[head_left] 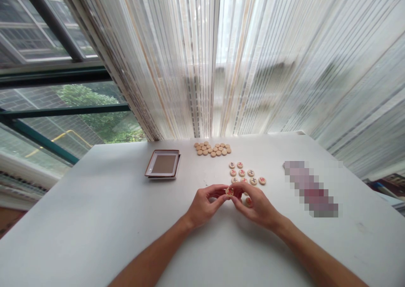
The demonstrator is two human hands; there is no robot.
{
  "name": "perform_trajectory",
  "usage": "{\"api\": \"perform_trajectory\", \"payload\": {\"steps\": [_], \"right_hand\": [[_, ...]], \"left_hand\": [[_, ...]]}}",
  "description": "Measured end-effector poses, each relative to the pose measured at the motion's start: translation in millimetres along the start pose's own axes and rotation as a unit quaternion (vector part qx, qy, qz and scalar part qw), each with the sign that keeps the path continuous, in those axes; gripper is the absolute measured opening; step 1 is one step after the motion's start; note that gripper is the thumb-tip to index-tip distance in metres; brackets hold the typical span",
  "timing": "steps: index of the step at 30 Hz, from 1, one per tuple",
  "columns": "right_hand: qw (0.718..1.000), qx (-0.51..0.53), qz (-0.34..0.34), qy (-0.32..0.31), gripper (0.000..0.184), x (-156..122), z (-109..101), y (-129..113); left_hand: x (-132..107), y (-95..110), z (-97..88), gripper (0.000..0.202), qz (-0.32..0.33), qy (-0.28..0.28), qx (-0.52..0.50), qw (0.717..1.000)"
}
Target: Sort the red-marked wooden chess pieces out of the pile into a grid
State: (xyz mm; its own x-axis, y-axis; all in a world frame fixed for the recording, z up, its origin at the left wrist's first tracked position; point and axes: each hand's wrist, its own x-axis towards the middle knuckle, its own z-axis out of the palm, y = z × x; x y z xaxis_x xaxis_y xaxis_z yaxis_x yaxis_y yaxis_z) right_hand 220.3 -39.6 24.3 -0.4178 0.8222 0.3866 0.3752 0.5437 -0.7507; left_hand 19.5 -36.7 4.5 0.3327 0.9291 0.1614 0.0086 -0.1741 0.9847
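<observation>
Between the fingertips of both hands is a round wooden Chinese chess piece [229, 191] with a red character facing me. My left hand [207, 202] pinches its left side, and my right hand [253, 200] pinches its right side. Just beyond my right hand lie several face-up pieces with red or black characters, among them a red-marked piece [262, 180] and a black-marked piece [251, 173]. Another red-marked piece [249, 202] is partly covered by my right hand. Farther back sits a cluster of pieces [218, 153] with no characters showing.
A shallow open box [162, 164] stands at the left on the white table [95, 219]. To the right lies a long blurred-out object [311, 190]. A striped curtain [202, 68] hangs along the far edge, with a window at the left.
</observation>
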Motion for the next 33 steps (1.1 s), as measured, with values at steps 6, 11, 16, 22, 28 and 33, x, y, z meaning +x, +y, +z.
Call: {"api": "perform_trajectory", "payload": {"steps": [6,11,16,22,28,33], "right_hand": [[1.0,0.003,0.001,-0.004,0.013,1.7,0.5,0.3],[1.0,0.003,-0.005,-0.012,0.013,1.5,0.7,0.1],[1.0,0.008,-0.002,-0.016,0.013,0.2,4.1,4.4],[1.0,0.019,-0.014,-0.01,0.016,-0.6,9.9,11.2],[1.0,0.014,-0.009,-0.019,0.016,-2.2,14.1,11.8],[1.0,0.007,-0.002,-0.027,0.016,-1.9,13.2,11.7]], "left_hand": [[-0.4,-1.5,-1.1,0.035,0.009,-0.002,0.003,1.0],[0.4,-1.0,-1.9,0.033,0.002,-0.012,-0.017,1.0],[2.0,-4.0,-2.2,0.032,-0.006,-0.018,-0.028,0.999],[2.1,-8.0,-1.5,0.03,-0.012,-0.007,-0.022,1.0],[0.9,-7.8,0.1,0.028,-0.023,0.008,-0.017,1.0],[1.4,-4.5,0.2,0.026,-0.014,0.013,-0.008,1.0]]}}
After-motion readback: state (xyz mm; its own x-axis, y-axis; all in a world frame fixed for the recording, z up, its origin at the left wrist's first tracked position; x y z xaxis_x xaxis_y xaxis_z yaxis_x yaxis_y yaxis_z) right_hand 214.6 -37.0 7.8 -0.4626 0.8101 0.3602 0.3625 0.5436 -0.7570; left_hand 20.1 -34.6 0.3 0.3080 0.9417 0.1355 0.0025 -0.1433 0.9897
